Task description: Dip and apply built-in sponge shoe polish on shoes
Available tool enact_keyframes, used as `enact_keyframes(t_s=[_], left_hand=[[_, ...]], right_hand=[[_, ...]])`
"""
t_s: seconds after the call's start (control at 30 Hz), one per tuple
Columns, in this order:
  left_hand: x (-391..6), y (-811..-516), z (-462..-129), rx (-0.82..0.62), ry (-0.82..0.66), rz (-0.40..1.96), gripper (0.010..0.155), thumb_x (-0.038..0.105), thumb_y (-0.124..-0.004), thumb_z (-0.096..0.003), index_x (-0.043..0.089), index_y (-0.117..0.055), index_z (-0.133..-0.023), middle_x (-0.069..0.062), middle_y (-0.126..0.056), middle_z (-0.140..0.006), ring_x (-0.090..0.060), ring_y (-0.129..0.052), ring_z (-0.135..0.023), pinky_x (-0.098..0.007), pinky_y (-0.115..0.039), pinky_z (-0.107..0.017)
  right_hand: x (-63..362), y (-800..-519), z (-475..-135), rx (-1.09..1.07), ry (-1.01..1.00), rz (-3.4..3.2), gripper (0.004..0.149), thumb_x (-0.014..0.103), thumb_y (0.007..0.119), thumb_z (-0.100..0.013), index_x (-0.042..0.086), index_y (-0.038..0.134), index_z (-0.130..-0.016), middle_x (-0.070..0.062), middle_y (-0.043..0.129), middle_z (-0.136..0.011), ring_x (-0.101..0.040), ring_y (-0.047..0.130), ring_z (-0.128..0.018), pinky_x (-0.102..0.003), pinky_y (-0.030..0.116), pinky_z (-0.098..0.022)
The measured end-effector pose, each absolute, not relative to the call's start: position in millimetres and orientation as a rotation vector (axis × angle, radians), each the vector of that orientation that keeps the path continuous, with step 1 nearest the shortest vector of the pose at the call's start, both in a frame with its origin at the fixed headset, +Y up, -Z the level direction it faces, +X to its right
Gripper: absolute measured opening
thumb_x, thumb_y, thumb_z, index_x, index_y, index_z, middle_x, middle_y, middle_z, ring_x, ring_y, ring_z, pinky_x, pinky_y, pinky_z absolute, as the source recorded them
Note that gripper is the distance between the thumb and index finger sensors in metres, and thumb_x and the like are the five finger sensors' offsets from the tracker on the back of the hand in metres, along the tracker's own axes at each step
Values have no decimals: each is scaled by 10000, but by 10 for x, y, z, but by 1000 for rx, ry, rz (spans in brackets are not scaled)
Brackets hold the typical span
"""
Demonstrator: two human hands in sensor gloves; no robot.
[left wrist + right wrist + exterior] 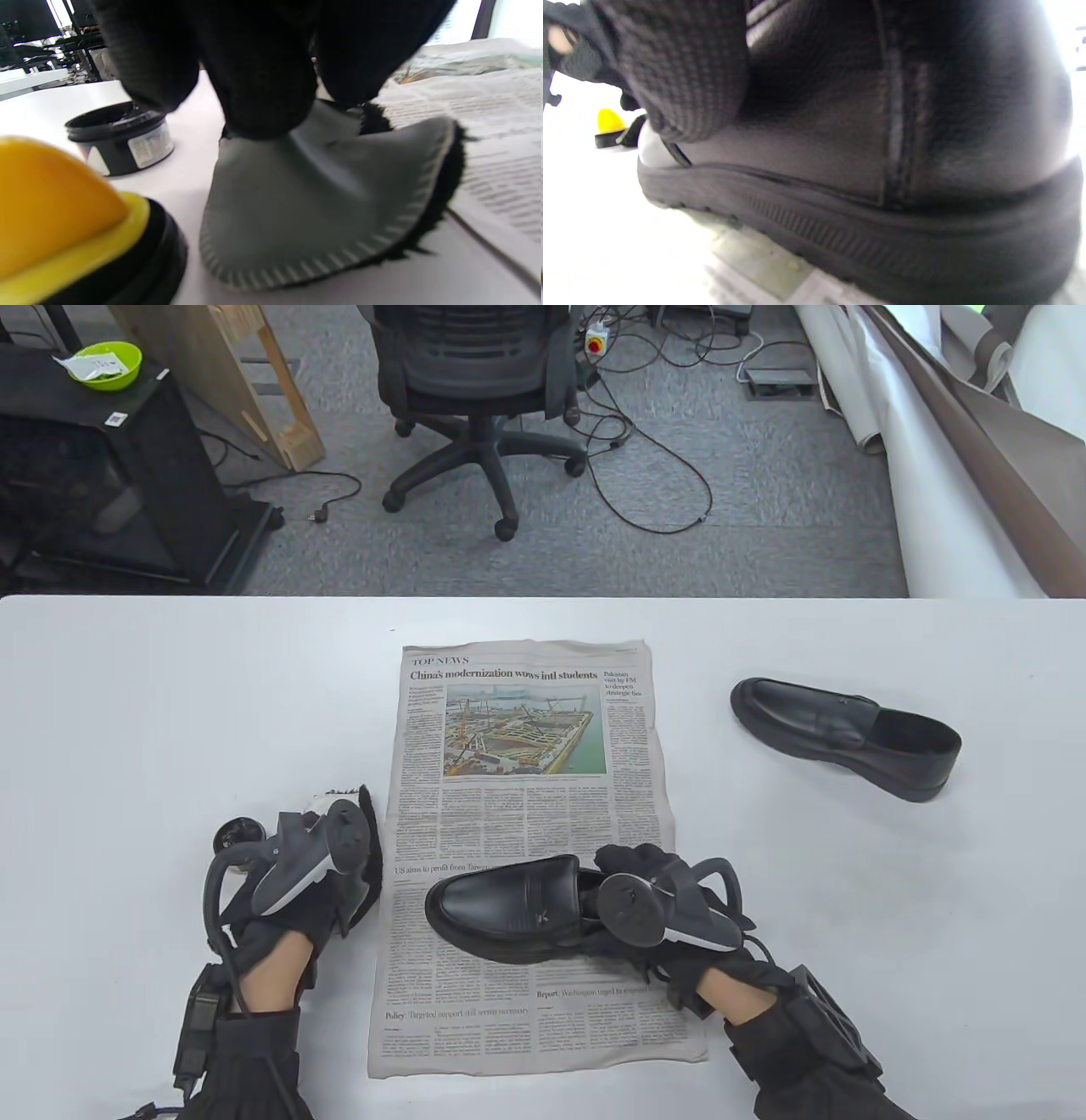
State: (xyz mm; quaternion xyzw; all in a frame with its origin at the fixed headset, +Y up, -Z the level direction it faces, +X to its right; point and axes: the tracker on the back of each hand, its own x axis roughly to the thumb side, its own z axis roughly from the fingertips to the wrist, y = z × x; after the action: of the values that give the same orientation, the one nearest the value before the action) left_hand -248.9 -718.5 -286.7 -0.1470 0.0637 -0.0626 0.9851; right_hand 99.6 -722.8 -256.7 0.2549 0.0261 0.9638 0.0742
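Right hand (653, 891) grips the heel of the shoe (509, 912) on the newspaper (526, 729); left hand (339, 848) pinches a soft polishing cloth (322, 199) (limp, light). Stiff leather, likely slippery: hold the heel.

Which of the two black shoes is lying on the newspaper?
The near shoe, held at its heel by the right hand. The other shoe lies on the bare table, far right.

polish jar (231, 836): mostly hidden behind left tracker | near shoe (509, 912) heel: covered by right tracker
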Motion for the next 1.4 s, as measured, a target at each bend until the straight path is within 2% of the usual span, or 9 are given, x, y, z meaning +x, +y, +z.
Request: enact_keyframes(t_s=[0.2,0.27,0.33,0.57,0.67,0.8,1.0,1.2,1.4], left_hand=[[-2482,-7382,-2993,-387,157,-171,642,417,-906,-437,233,-679,-1009,-108,-690,-1062,-29,-984,-430,-396,-870,-535],[-2491,-7401,-3018,-393,156,-153,594,406,-906,-436,247,-711,-974,-96,-715,-1019,-22,-977,-418,-391,-870,-532],[-2500,-7388,-3025,-353,150,-127,449,376,-901,-445,291,-795,-873,-71,-757,-975,-26,-984,-378,-379,-882,-510],[-2410,-7067,-2910,-191,72,-68,426,364,-912,-439,315,-783,-843,-66,-890,-946,31,-1022,-192,-324,-963,-373],[-2244,-6918,-2806,-160,-29,51,428,374,-908,-439,333,-782,-845,-13,-1002,-785,41,-1027,-154,-315,-976,-342],[-1903,-6805,-2650,-61,-167,90,432,406,-910,-442,365,-785,-854,27,-990,-686,15,-1003,-174,-340,-948,-382],[-1360,-6719,-2522,-43,-342,207,424,413,-924,-434,369,-810,-840,33,-989,-670,0,-1010,-199,-359,-933,-417],[-960,-6747,-2499,-94,-401,185,442,427,-924,-426,361,-801,-845,38,-984,-665,-14,-1014,-218,-369,-923,-437],[-883,-6912,-2501,-101,-409,241,463,447,-932,-409,357,-804,-845,42,-990,-639,-12,-1011,-202,-368,-925,-429]], right_hand=[[1066,-7231,-2617,754,111,2835,454,555,941,-265,332,985,-658,-25,692,-1008,-407,802,-897,-579,744,-651],[1098,-7264,-2638,699,153,2794,435,551,947,-271,330,995,-643,2,647,-1025,-475,660,-958,-623,727,-645],[1135,-7291,-2670,658,201,2738,430,546,955,-273,318,1002,-635,12,629,-1027,-474,645,-955,-641,714,-641],[1175,-7317,-2711,628,223,2697,434,546,952,-271,324,1000,-641,-4,619,-1038,-461,703,-927,-609,698,-658],[1180,-7326,-2707,625,216,2695,434,548,943,-273,322,1000,-639,-2,635,-1030,-432,723,-920,-595,682,-669],[1174,-7316,-2725,623,205,2717,436,558,936,-276,326,1002,-639,24,675,-1013,-386,774,-902,-570,704,-669],[1172,-7322,-2721,599,201,2719,427,565,929,-272,342,1004,-628,41,699,-996,-341,796,-880,-555,706,-669],[1178,-7334,-2718,599,201,2700,424,562,925,-276,338,1002,-629,38,690,-998,-344,783,-881,-566,701,-670],[1184,-7343,-2720,606,205,2691,425,564,920,-279,340,999,-631,39,684,-999,-342,774,-881,-572,697,-670]])
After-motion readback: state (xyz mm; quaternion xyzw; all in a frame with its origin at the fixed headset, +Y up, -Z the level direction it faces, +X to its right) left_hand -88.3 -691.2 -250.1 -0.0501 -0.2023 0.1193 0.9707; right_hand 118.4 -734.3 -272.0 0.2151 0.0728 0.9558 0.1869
